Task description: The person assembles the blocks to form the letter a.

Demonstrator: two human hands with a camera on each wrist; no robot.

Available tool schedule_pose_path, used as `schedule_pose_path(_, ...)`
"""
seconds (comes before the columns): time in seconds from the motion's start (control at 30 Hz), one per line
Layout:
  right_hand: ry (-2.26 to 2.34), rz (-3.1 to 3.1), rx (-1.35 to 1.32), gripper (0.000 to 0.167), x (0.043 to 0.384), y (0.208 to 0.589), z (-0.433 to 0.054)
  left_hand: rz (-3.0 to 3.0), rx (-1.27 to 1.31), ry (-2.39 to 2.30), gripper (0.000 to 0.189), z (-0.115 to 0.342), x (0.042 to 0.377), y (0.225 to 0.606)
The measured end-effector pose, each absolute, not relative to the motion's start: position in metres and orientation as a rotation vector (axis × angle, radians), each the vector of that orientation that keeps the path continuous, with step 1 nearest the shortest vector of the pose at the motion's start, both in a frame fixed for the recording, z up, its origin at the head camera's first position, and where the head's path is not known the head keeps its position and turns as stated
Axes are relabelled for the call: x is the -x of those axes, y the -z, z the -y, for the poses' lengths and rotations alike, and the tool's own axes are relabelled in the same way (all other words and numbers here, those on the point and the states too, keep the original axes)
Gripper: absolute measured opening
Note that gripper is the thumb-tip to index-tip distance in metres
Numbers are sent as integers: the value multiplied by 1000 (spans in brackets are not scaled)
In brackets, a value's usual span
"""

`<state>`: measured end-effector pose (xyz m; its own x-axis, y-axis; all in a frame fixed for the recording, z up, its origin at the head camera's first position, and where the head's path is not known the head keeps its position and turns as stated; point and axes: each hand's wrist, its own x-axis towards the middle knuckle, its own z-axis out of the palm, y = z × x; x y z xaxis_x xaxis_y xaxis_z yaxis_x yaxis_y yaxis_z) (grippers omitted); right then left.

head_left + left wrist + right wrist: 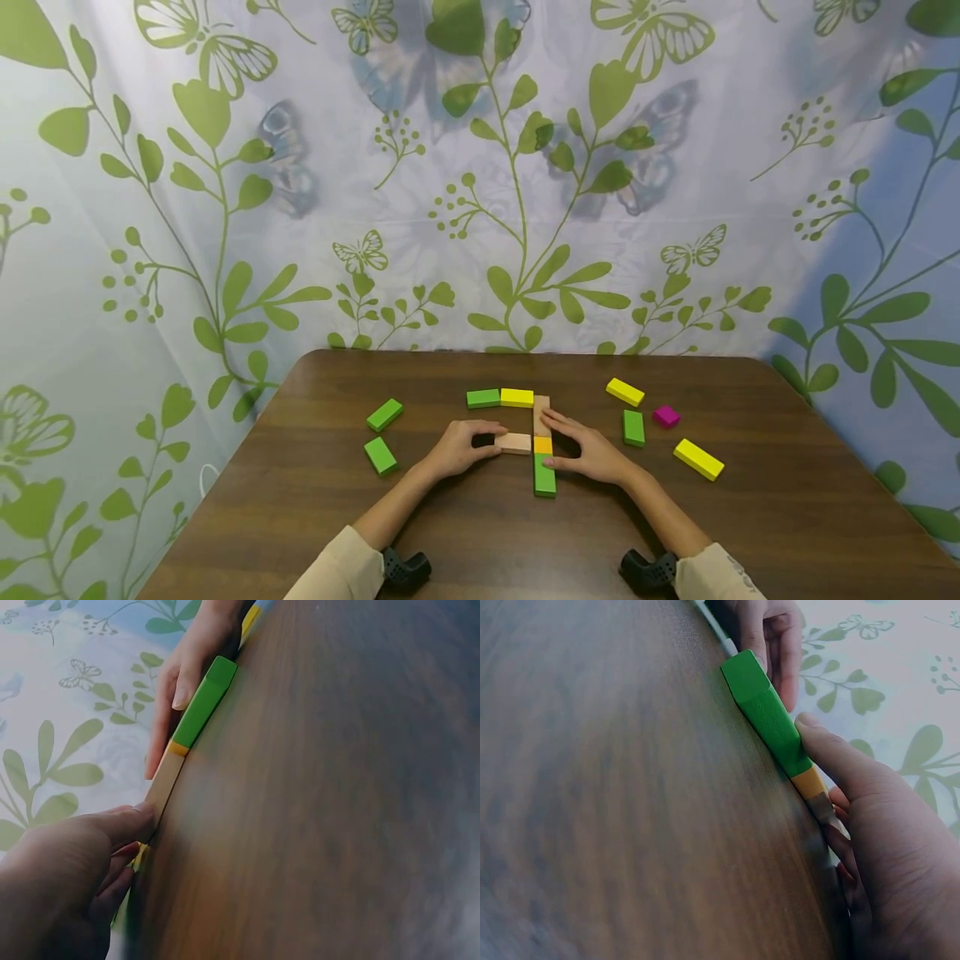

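My left hand (463,448) pinches the left end of a plain wooden block (516,444) between thumb and fingers. The block lies crosswise, its right end close beside a column of blocks. That column has an upright plain wooden block (542,408) at the far end, a small orange block (543,445) in the middle and a green block (545,482) nearest me. My right hand (596,450) rests along the column's right side, fingers extended: the thumb touches the green block, the other fingers the far wooden block. The right wrist view shows its thumb against the green block (769,720).
A green block (483,398) and a yellow block (517,397) form a row left of the column's far end. Two green blocks (381,456) lie at left. At right are yellow blocks (699,459), a green block (633,427) and a magenta block (666,417). A patterned curtain (480,208) hangs behind the table.
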<state>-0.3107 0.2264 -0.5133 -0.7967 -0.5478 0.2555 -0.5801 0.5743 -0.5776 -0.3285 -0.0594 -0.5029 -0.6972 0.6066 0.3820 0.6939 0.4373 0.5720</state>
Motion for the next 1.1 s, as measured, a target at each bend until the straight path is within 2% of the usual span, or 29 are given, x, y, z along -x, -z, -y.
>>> schedule_pose_path(0.7, -1039, 2785, -935, 77, 309, 511, -225, 2569, 1191, 1106, 35, 56, 326, 503)
schedule_pose_path(1.1, -1036, 2762, -962, 76, 309, 510, -225, 2541, 1095, 1146, 40, 63, 325, 497)
